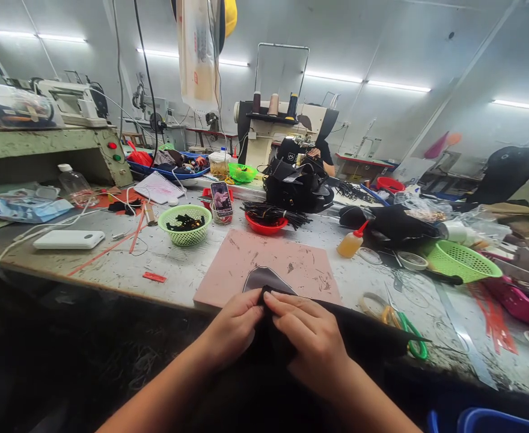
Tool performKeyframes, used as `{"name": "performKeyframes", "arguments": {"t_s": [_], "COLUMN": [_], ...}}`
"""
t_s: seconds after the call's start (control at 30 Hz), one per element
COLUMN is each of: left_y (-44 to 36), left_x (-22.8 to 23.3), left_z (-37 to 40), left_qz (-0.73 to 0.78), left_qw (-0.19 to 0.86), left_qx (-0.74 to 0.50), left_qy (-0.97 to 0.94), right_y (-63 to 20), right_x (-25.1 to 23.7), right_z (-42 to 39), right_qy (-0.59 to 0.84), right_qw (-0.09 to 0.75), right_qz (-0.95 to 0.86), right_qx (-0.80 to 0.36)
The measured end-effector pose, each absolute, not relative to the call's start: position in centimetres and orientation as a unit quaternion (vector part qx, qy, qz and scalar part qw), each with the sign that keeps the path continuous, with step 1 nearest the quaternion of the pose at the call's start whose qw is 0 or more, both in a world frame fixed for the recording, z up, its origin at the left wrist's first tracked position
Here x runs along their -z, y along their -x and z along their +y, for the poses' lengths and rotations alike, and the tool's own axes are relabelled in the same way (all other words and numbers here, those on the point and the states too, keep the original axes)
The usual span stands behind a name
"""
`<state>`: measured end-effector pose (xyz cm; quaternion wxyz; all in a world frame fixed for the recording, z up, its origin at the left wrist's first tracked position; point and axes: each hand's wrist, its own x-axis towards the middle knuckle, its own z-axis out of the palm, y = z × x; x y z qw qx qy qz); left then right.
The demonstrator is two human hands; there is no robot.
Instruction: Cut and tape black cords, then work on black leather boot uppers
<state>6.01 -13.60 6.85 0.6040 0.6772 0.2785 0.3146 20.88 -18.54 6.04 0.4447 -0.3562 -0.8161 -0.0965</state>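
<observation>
- Left hand (232, 328) and right hand (312, 340) met at the near table edge, fingertips of both pinched shut on the black fabric piece (269, 288).
- Piece lay half on the pink cutting mat (269, 258), likely so the mat backed the seam while fingers pressed it (rest draped off toward the lap).
- Fabric looked dark, soft, with a curved grey-lined flap showing above the fingers.
- Green-handled scissors (406, 331) lay just right, within reach.

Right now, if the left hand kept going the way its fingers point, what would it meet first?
The left hand points up and right, and its fingertips already pinch the black fabric against the right hand; beyond lies the pink mat.
</observation>
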Motion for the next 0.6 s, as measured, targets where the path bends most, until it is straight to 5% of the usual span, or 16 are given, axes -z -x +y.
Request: {"name": "performKeyframes", "arguments": {"t_s": [0.6], "left_y": [-6.00], "left_x": [-7.23], "left_z": [-13.50], "left_qz": [0.230], "left_qw": [0.681], "left_qx": [-0.302], "left_qy": [-0.626], "right_y": [-20.50], "right_x": [-6.68], "right_z": [-18.75], "right_qy": [0.372], "right_qw": [0.445], "right_qz": [-0.804], "right_qx": [0.130]}}
